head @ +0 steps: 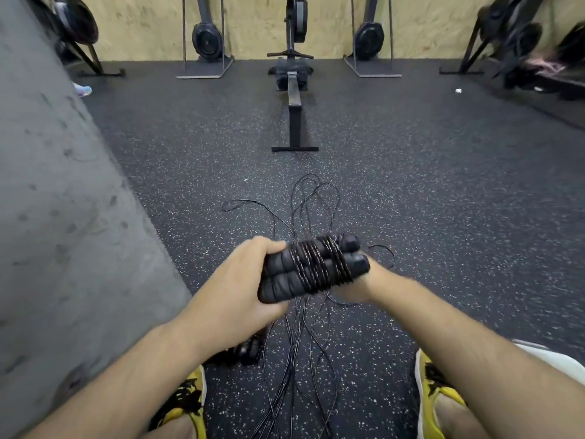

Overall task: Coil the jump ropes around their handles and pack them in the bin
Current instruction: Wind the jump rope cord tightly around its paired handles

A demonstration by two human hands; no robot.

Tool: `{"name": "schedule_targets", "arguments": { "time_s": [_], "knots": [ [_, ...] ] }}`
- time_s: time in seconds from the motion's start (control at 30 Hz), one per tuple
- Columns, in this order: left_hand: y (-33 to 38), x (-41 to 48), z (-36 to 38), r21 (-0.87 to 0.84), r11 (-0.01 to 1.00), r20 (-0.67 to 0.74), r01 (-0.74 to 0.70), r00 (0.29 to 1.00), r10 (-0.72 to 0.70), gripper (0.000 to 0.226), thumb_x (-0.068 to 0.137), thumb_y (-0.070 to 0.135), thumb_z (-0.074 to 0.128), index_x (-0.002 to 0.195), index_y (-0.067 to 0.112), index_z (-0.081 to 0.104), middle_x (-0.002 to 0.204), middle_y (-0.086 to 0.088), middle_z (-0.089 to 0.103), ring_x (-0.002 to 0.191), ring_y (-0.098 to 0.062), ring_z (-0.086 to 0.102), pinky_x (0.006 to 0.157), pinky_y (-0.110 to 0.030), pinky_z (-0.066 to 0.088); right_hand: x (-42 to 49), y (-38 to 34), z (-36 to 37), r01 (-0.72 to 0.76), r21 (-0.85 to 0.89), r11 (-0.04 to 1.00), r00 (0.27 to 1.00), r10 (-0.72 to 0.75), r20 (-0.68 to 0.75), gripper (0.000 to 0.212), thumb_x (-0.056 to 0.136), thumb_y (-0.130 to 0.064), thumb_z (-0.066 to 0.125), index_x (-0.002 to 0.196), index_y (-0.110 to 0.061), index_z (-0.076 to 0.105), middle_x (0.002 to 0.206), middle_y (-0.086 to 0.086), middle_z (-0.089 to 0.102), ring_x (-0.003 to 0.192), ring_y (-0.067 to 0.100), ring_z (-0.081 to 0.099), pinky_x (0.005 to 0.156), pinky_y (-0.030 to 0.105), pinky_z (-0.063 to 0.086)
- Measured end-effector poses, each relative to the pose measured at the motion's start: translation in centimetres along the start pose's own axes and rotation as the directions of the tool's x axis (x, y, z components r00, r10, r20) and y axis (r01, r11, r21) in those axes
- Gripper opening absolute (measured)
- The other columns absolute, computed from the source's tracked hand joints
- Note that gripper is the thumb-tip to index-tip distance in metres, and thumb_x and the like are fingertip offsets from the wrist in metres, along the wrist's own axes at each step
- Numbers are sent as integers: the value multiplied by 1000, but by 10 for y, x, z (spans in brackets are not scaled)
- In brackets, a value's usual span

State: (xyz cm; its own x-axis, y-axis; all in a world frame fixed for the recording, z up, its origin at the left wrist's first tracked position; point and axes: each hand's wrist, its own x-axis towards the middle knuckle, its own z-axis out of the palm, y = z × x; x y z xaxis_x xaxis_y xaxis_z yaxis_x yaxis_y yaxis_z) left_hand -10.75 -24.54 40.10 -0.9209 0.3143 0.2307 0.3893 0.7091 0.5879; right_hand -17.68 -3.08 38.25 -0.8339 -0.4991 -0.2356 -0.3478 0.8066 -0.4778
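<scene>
While left hand (243,280) gripped 2 cord-wrapped handles (313,267) above floor (411,185), right hand (354,282) sat behind them | its grip: not discernible | loose cord (297,343) judged thin, limp, springy; best held at padded handles.

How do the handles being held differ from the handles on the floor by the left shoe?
The held handles are raised, gripped by the left hand; the floor handles lie on the floor. The held handles have rope wound around their middle; no wraps are visible on the floor handles, which are partly hidden. Both pairs are black.
</scene>
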Motion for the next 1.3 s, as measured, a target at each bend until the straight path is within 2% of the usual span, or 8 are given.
{"name": "schedule_targets", "arguments": {
  "time_s": [0.13,0.3,0.63,0.8,0.9,1.0,1.1,1.3],
  "knots": [
    [-34,17,-2,225,971,-145,77,988,-44,57,72,14,79,122,14,52,117,4,56,109,-15,49,91,-28,40,-20,-56,46,146,-97,985,989,-141,53,31,109,-28,29,109,-7,52,106,12,59,90,25,56,75,33,41],
    [-68,25,-1,459,882,-48,110,994,-99,40,73,13,70,110,14,53,100,-4,58,98,-30,55,80,-43,48,-45,-99,56,228,-139,964,972,-233,-20,23,108,-27,31,102,-10,46,82,6,47,73,29,50,65,38,40],
    [-29,11,16,321,918,241,-234,957,159,41,75,18,74,90,24,36,86,11,36,81,-13,37,68,-29,29,-11,-33,-32,161,-578,800,813,-439,-382,52,90,-66,31,89,-29,69,78,-8,63,72,22,67,54,26,36],
    [-12,-2,15,162,966,233,-201,959,161,42,76,23,73,105,23,44,99,12,44,89,-5,40,78,-14,35,0,-11,-28,192,-243,951,947,-245,-209,48,86,-70,36,103,-37,66,98,-13,67,94,10,61,85,39,52],
    [-8,-4,9,30,992,128,-120,985,116,51,74,39,67,116,30,39,107,12,50,96,-1,48,78,-13,36,-6,-17,-25,121,270,955,989,-91,-120,29,96,-34,56,115,-17,70,115,5,72,108,18,65,100,36,49],
    [-9,0,6,-67,998,-6,15,1000,-15,64,77,29,77,123,36,33,115,16,53,105,3,53,82,-13,40,-13,-28,-9,-73,200,977,997,72,15,31,101,-7,49,131,-2,57,134,17,58,126,31,52,93,19,36],
    [-16,2,5,-165,980,-117,115,984,-135,71,83,34,79,136,30,33,125,16,49,117,12,46,93,-1,33,-10,-58,25,47,202,978,983,-10,-181,17,100,-9,42,94,-15,56,96,4,63,92,26,58,75,30,42],
    [-15,15,-3,-444,869,-263,220,895,-361,43,94,36,66,131,34,44,110,11,63,90,7,59,81,-19,44,-14,-86,54,262,138,955,764,-118,-635,8,94,-20,55,93,-27,54,75,-15,42,69,7,40,63,23,36]
  ]
}}
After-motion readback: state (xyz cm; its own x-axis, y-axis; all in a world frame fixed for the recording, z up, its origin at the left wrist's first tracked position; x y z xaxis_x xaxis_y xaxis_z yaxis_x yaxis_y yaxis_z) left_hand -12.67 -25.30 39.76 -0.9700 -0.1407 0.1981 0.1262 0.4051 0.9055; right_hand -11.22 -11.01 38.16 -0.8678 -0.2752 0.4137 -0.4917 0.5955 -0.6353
